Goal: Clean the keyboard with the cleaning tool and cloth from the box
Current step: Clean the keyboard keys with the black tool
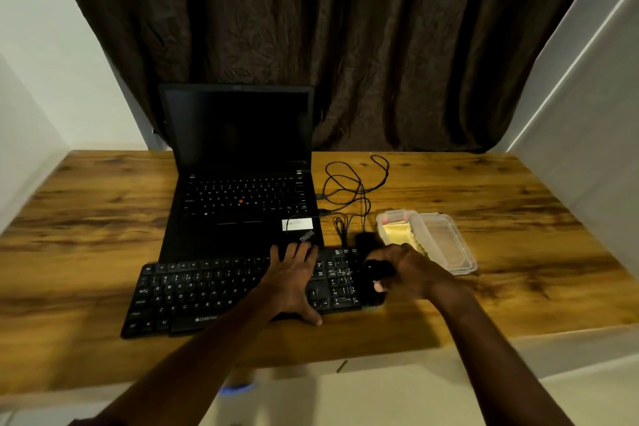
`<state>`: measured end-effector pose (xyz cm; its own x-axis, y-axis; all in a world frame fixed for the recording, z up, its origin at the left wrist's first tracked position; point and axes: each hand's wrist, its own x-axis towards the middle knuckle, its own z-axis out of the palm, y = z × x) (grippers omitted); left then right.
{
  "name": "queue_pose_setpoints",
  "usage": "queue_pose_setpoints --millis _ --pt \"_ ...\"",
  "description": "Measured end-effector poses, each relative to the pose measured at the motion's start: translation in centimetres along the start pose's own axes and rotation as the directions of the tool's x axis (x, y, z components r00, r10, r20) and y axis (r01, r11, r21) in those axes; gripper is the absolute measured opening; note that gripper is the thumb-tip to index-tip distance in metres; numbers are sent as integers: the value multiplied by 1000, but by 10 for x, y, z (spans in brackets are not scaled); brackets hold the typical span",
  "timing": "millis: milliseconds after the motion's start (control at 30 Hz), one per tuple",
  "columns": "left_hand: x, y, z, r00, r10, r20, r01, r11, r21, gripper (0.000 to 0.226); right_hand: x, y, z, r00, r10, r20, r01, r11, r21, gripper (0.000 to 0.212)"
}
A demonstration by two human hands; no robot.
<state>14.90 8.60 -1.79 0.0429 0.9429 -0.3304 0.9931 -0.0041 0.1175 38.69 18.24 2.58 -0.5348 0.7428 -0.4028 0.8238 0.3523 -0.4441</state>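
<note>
Nearest the bench [103, 339] edge lies the black keyboard [207, 290]. The left hand [294, 282] rests flat on its right half, fingers spread apart. At the keyboard's right end the right hand [406, 273] has its fingers closed around a dark cleaning tool [377, 270]. Just beyond that hand sits a clear plastic box [397, 228], open, with a yellow cloth [397, 233] folded inside and something pink at its far end; its lid [446, 245] lies alongside, touching. Further back stand an open laptop [238, 183] and a tangled black cable [352, 183].
</note>
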Motion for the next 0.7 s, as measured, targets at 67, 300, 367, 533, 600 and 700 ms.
queue_pose_setpoints --millis 67,300,367,533,600,700 --pt "0 0 -1 1000 -2 4 2 1000 0 144 2 -1 -3 1000 -1 -14 1 1000 5 55" --pt "0 -2 1 1000 12 -15 -12 1000 -8 145 12 -20 4 941 -20 -339 25 1000 8 48" --pt "0 -3 2 1000 16 -21 -16 1000 -7 145 12 -22 8 928 -8 -373 18 1000 24 46" --pt "1 -4 3 999 22 -32 -22 1000 4 145 7 -28 22 897 108 -429 -49 988 147 48" --pt "0 -3 2 1000 19 -23 -19 1000 10 145 5 -37 26 876 81 -476 0 986 167 41" --pt "0 -2 0 1000 17 -8 -17 1000 4 144 3 -58 31 869 43 -493 89 966 241 33"
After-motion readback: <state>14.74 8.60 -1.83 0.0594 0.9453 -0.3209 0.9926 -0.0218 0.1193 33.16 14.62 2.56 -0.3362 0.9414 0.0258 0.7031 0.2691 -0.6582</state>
